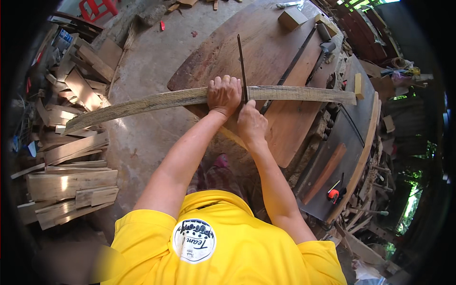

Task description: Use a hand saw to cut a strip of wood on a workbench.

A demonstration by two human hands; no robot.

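A long rough wooden board (301, 94) lies crosswise over a reddish-brown wooden tabletop (218, 52), its left end sticking out past the table's edge. My left hand (224, 96) is closed over the board near its middle, knuckles up. Just right of it, my right hand (252, 124) is closed at the near end of a handsaw (242, 61). The saw's thin dark blade is seen edge-on and points away from me across the board. My fingers hide its handle, and how deep the blade sits in the wood cannot be made out.
Stacked wood offcuts (71, 185) fill the floor at left. On the right, a dark-topped bench (327, 175) holds a reddish wood strip (325, 173) and a red tape measure (333, 194). A wooden block (292, 19) sits at the table's far end. A red plastic stool (97, 8) stands far left.
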